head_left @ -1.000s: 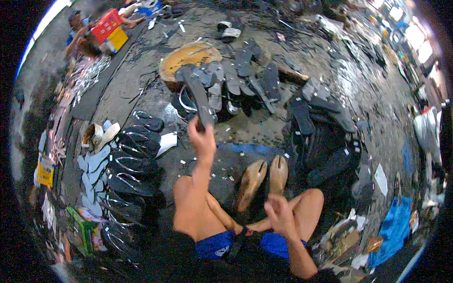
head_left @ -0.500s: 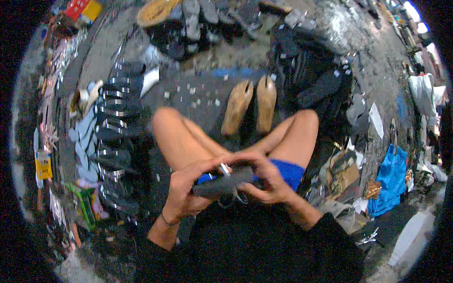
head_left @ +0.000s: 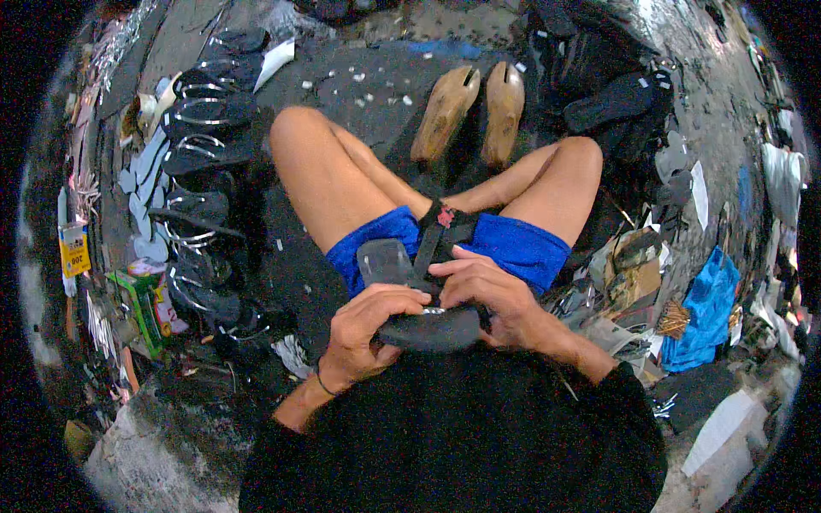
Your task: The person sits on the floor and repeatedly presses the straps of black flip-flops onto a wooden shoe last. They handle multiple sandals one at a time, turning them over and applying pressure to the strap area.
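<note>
Close to my body, both hands hold a black sandal (head_left: 434,331) with a shiny strip on its upper side. My left hand (head_left: 369,329) wraps its left end, thumb below and fingers over the top. The other end is in my right hand (head_left: 494,299), whose fingers bend over the upper edge. Just beyond them, a dark grey sole-shaped piece (head_left: 385,262) lies on my lap against my blue shorts. Beside it is a black strap-like piece (head_left: 430,244), with a small red thing (head_left: 445,215) at its far end.
Two wooden shoe lasts (head_left: 445,114) stand past my crossed legs. Along the left runs a row of black sandals with shiny straps (head_left: 205,111), with grey cut pieces (head_left: 147,188) beside it. At right lie a blue cloth (head_left: 705,308), scraps (head_left: 633,265) and a dark shoe (head_left: 611,103).
My view has shifted, so the lasts and legs sit higher. The sandal between my hands is turned and held nearer my body; the sole-shaped piece on my lap now shows.
</note>
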A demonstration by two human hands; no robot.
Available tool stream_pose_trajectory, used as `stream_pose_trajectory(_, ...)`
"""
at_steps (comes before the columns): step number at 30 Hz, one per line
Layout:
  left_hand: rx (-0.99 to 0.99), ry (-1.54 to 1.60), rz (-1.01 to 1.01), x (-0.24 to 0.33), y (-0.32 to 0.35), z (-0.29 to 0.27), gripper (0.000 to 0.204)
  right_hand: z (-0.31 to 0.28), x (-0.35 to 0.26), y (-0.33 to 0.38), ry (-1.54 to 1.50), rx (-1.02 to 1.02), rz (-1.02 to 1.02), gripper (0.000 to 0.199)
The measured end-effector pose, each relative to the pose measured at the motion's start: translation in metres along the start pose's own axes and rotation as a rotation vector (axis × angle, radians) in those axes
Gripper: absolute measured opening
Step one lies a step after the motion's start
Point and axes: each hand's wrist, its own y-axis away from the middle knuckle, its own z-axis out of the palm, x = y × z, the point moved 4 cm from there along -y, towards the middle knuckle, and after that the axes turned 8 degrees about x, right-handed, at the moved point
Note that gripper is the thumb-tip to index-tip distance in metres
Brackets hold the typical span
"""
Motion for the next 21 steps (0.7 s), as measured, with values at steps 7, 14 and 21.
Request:
stream_pose_trajectory(7,0.843,0.392,-0.256,-0.037,-0.037,-0.035,0.022,0.001,0.152,-0.106,0.192,0.7,0.51,0.096)
stream_pose_trajectory(14,0.195,1.175,-0.662,-0.099,-0.024,0.039,0.05,0.022,0.254,-0.07,-0.147,0.631,0.792,0.072)
stream_pose_trajectory(21,0.374,1.089,-0.725,-0.149,-0.061,0.03,0.058,-0.043,0.054,0.005,-0.762,0.221,0.687,0.053)
